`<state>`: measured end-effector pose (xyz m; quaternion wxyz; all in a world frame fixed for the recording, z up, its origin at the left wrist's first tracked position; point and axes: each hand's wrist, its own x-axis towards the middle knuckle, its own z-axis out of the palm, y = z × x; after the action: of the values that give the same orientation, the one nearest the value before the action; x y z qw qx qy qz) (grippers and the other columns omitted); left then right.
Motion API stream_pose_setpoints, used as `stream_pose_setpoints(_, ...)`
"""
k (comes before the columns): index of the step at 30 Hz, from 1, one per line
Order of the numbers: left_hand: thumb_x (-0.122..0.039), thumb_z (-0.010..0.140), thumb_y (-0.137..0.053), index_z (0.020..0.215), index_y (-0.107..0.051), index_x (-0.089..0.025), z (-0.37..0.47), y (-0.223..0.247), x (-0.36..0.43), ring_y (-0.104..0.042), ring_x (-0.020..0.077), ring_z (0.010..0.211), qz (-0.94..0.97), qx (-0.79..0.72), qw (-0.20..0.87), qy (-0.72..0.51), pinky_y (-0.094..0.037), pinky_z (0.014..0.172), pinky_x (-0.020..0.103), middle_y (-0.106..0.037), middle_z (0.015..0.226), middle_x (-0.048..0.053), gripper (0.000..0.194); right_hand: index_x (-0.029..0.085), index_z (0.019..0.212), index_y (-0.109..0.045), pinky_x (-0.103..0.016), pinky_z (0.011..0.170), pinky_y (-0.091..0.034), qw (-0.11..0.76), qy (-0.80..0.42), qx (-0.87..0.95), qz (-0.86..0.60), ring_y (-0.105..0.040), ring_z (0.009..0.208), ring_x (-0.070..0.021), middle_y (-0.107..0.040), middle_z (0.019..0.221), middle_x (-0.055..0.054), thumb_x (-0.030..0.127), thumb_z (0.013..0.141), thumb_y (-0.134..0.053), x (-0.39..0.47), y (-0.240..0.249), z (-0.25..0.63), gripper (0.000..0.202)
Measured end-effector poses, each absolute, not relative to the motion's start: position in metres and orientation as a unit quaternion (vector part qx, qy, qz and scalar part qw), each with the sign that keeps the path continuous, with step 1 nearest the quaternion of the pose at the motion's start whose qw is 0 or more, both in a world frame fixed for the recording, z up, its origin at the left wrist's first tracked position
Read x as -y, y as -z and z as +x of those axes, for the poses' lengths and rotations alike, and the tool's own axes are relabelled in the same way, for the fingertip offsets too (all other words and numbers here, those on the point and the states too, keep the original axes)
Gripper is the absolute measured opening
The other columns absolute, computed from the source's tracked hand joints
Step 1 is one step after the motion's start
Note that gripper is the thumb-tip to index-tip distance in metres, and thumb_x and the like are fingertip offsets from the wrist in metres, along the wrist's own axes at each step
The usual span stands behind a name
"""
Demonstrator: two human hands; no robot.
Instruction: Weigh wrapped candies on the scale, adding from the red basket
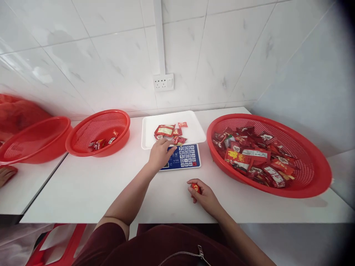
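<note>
My left hand (pixel 161 152) hangs over the front edge of the white tray (pixel 191 123), with its thumb apart from the fingers. Its fingertips are beside several red snack packets (pixel 165 130) lying in the tray; no packet shows in its grip. Under that hand, the blue keypad of a digital scale (pixel 188 157) is partly covered. Lower down, above the table front, my right hand (pixel 205 197) is closed around a small red snack packet (pixel 195 187) with yellow marks.
A large red basket (pixel 310 159) full of red packets stands at right. To the left, a smaller red basket (pixel 72 146) holds a few packets, beside another red basket (pixel 62 129). Another person's hand (pixel 7 174) shows at the far left. A tiled wall (pixel 111 66) rises behind.
</note>
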<state>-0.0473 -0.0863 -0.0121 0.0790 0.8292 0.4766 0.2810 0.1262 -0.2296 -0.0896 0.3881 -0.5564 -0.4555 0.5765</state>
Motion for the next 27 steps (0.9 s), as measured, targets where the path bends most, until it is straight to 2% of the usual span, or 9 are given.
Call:
stream_pose_setpoints(3,-0.034,0.087,-0.055,0.114,-0.062,-0.019,-0.042,0.009,0.075,-0.055,0.0239,0.099,0.849,-0.463,0.051,-0.25,-0.047,0.087,0.038,-0.063,0.104,0.009,0.032,0.036,0.091,-0.059,-0.041,0.059,-0.048,0.394,-0.575,0.453,-0.556,-0.054,0.054,-0.0216,-0.05,0.064,0.0,0.048,0.076,-0.057,0.23,0.09,0.127,0.019)
stream_pose_setpoints(6,-0.036,0.086,-0.056,0.123,-0.057,-0.025,-0.04,0.005,0.071,-0.053,0.0251,0.1,0.876,-0.439,0.011,-0.2,-0.046,0.088,0.04,-0.059,0.112,0.009,0.039,0.037,0.091,-0.058,-0.041,0.059,-0.047,0.393,-0.58,0.451,-0.553,-0.054,0.054,-0.0217,-0.05,0.064,0.0,0.048,0.077,-0.057,0.231,0.092,0.127,0.018)
stream_pose_setpoints(9,-0.038,0.087,-0.054,0.121,-0.058,-0.03,-0.039,0.002,0.071,-0.053,0.0258,0.101,0.892,-0.426,-0.022,-0.15,-0.045,0.088,0.042,-0.059,0.111,0.008,0.035,0.038,0.091,-0.058,-0.042,0.059,-0.048,0.388,-0.581,0.456,-0.551,-0.054,0.054,-0.0226,-0.051,0.064,0.0,0.049,0.077,-0.056,0.23,0.093,0.127,0.018)
stream_pose_setpoints(14,-0.035,0.09,-0.047,0.114,-0.062,-0.025,-0.039,-0.002,0.071,-0.056,0.0242,0.098,0.891,-0.434,0.006,-0.13,-0.046,0.086,0.039,-0.064,0.101,0.007,0.029,0.038,0.092,-0.058,-0.043,0.06,-0.049,0.388,-0.582,0.457,-0.549,-0.055,0.056,-0.0234,-0.05,0.065,-0.001,0.049,0.077,-0.056,0.23,0.094,0.127,0.018)
stream_pose_setpoints(20,-0.039,0.089,-0.048,0.101,-0.061,-0.02,-0.043,0.002,0.068,-0.06,0.0233,0.087,0.846,-0.494,0.059,-0.189,-0.048,0.07,0.033,-0.066,0.09,0.008,0.026,0.038,0.091,-0.058,-0.043,0.061,-0.049,0.384,-0.578,0.459,-0.555,-0.054,0.056,-0.0232,-0.051,0.066,-0.001,0.049,0.076,-0.056,0.23,0.092,0.128,0.019)
stream_pose_setpoints(23,-0.031,0.089,-0.048,0.095,-0.06,-0.021,-0.046,0.002,0.069,-0.06,0.0219,0.082,0.826,-0.511,0.077,-0.225,-0.047,0.068,0.032,-0.066,0.086,0.006,0.017,0.037,0.091,-0.058,-0.043,0.06,-0.049,0.385,-0.58,0.455,-0.556,-0.055,0.056,-0.0237,-0.051,0.065,-0.002,0.049,0.075,-0.056,0.23,0.091,0.128,0.02)
stream_pose_setpoints(27,-0.028,0.084,-0.055,0.086,-0.06,-0.022,-0.056,-0.003,0.078,-0.06,0.0178,0.081,0.74,-0.529,0.137,-0.391,-0.048,0.073,0.031,-0.066,0.085,0.003,0.008,0.037,0.092,-0.057,-0.041,0.061,-0.048,0.379,-0.584,0.456,-0.555,-0.055,0.056,-0.0227,-0.05,0.065,-0.001,0.048,0.077,-0.056,0.231,0.09,0.127,0.019)
